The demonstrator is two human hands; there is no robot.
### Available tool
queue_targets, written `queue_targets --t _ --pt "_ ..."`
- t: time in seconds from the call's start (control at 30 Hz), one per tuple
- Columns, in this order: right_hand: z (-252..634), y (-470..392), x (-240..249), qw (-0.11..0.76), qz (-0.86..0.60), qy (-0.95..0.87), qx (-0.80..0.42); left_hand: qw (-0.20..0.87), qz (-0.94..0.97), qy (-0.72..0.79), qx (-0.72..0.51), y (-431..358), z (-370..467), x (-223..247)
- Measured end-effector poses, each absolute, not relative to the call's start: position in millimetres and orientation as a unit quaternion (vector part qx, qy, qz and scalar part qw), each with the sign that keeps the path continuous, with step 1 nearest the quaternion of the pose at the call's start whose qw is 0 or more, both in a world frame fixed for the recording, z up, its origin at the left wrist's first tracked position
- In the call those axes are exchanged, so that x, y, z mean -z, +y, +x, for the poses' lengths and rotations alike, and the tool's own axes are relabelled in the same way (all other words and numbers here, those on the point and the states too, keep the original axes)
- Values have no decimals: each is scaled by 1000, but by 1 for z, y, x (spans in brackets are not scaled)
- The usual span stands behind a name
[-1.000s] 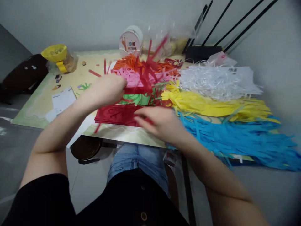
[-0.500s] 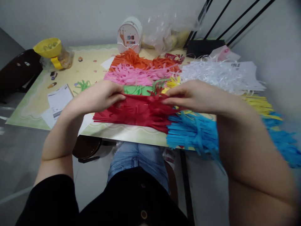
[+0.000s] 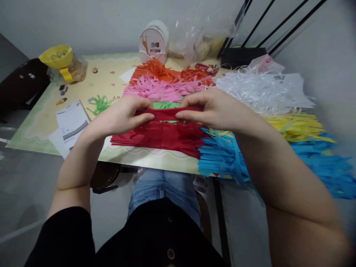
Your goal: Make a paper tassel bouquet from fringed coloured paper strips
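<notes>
The table [image 3: 172, 163] carries everything, its patterned cover bare along the near edge and at the left. Largest on it is the blue fringe [image 3: 218, 157], at the right and partly behind the right forearm. Beyond it come the white strips [image 3: 261, 91], then the red stack [image 3: 158, 135], flat near the front edge, and the yellow fringe [image 3: 303, 128]. A clear bag [image 3: 194, 42] by the wall has something yellowish inside; what, I cannot tell.

The left hand [image 3: 125, 113] and right hand [image 3: 211, 111] have come closer together than half a second ago. Then, the red piece between them hung loose, with strips bunched by the right fingers; now it is a narrow, level red band [image 3: 166, 114], pulled straight. Each hand pinches it, thumb in front and fingers curled behind. The band is above the far edge of the red stack, and green fringe [image 3: 164, 105] shows just past it. The pink fringe [image 3: 167, 88] and orange fringe [image 3: 169, 74] lie farther back, as before.

Beside the bag stands a printed white tub [image 3: 154, 42], its inside hidden. At the left, a yellow bowl [image 3: 57, 59] holds pale round pieces; a clear pack [image 3: 79, 70] touching it contains something brownish.
</notes>
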State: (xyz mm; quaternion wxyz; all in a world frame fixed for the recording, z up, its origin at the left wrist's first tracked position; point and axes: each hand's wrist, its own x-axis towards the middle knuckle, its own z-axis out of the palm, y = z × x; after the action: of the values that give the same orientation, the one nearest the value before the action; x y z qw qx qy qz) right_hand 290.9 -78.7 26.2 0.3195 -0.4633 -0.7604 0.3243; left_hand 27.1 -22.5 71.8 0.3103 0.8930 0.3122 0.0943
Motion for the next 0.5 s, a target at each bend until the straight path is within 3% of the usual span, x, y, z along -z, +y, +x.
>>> queue_targets --t 0.17,0.33,0.5 --pt "288 -101 -30 440 -452 -650 -424 481 771 335 -251 -25 21 -51" --pt "278 -113 -22 542 -454 -586 -396 515 704 344 -347 -30 25 -32" --pt "277 -111 -10 568 -436 -561 -415 522 693 331 -372 -36 34 -26"
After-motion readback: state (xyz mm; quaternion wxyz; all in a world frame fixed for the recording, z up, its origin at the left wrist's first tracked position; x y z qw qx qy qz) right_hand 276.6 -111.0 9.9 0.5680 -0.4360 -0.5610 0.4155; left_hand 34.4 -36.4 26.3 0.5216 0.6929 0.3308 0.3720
